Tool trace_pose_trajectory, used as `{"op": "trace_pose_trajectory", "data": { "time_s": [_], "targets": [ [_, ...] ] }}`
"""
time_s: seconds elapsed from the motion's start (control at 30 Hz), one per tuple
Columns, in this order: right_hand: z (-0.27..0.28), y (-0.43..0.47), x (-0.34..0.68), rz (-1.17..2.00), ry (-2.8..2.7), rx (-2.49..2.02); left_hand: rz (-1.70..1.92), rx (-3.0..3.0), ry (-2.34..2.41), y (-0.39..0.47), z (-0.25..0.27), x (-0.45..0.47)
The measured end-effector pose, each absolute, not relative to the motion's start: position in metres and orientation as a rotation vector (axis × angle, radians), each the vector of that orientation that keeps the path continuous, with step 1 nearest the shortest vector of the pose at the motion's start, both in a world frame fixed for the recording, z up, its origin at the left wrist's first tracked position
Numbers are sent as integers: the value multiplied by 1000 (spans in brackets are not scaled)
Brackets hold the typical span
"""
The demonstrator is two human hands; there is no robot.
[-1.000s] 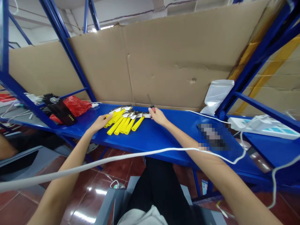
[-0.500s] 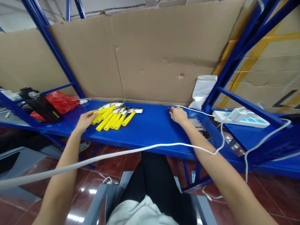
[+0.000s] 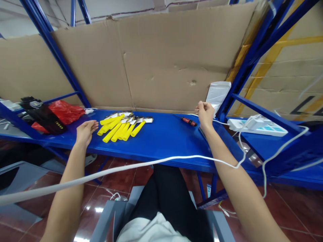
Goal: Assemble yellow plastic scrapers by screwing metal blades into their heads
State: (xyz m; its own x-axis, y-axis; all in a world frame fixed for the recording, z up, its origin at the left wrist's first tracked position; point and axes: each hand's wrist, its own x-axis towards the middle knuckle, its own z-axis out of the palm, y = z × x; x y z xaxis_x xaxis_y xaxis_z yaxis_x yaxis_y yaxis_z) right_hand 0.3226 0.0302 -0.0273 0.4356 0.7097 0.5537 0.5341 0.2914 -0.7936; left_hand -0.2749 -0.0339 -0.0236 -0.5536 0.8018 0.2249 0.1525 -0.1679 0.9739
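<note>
My left hand (image 3: pixel 86 133) hovers over the shelf's left part, fingers loosely bent and nothing visible in them. Just right of it lies a pile of yellow-handled tools (image 3: pixel 116 130), their hollow handle ends toward me and their flat, white and dark tagged ends toward the back. My right hand (image 3: pixel 206 114) is raised at the right, its fingers half curled with no object to be seen in them. Left of that hand a red and black screwdriver (image 3: pixel 189 121) rests on the shelf, its thin shaft pointing left. My right wrist partly hides a dark flat object (image 3: pixel 202 133).
The blue shelf (image 3: pixel 161 144) is backed by cardboard (image 3: pixel 161 67). A black bottle (image 3: pixel 41 116) and a red plastic bag (image 3: pixel 67 111) lie left. A white packet (image 3: pixel 219 94) leans at the right post, near a power strip (image 3: pixel 262 127). A white cable (image 3: pixel 151 162) crosses in front.
My right hand has let go of the screwdriver and moved up and to the right. My left hand has drawn back leftward from the yellow handles.
</note>
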Motion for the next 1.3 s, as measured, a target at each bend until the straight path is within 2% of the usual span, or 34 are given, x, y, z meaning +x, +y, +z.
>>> {"op": "trace_pose_trajectory", "data": {
  "time_s": [0.27, 0.6, 0.73, 0.87, 0.93, 1.0, 1.1, 1.2, 1.3],
  "targets": [
    [-29, 37, 327, 225, -916, -1078, 1880, 1034, 1640, -34, -23, -277],
    [-35, 32, 316, 219, -1048, -1146, 1921, 1162, 1650, -31, -22, -277],
    [-38, 32, 313, 220, -1152, -1186, 2097, 1255, 1699, -40, -19, -268],
    [-42, 30, 308, 200, -1304, -1253, 2198, 1655, 1627, -72, -23, -222],
    [-46, 29, 305, 174, -1396, -1303, 2001, 2092, 1520, -86, -29, -183],
    [-52, 28, 303, 138, -1489, -1366, 1570, 2465, 1425, -90, -34, -142],
    [-62, 27, 302, 92, -1611, -1475, 1059, 2723, 1385, -73, -43, -98],
    [-70, 28, 305, 79, -1711, -1581, 826, 2716, 1681, -42, -50, -91],
    [-74, 31, 307, 68, -1768, -1659, 757, 2636, 1814, -15, -54, -116]
  ]
}}
